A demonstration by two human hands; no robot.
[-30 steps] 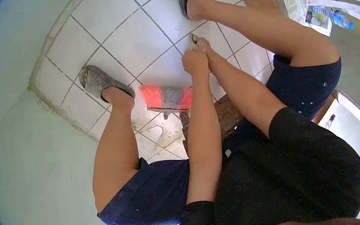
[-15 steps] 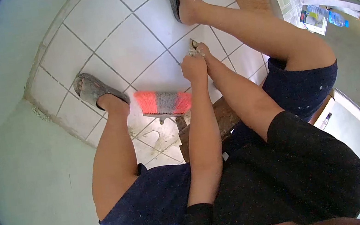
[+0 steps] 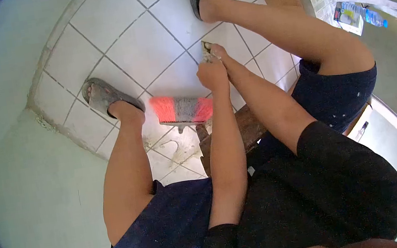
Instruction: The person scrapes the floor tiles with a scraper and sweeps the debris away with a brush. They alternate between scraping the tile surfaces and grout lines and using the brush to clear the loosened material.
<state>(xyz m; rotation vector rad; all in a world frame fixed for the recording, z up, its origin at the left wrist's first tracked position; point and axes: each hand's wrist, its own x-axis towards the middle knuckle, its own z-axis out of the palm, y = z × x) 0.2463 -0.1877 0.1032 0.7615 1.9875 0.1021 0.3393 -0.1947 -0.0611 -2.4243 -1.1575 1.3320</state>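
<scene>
Grip: clasping wad (image 3: 207, 55) between left hand (image 3: 213, 76) and right hand (image 3: 219, 51).
Projecting lengthwise forward beyond left hand, lying against right hand.

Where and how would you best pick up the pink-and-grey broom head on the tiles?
Probably by the stubby socket on the back edge of the broom head, coming from the person's side: the stub points that way, while the bristles face away and would likely bend.
</scene>
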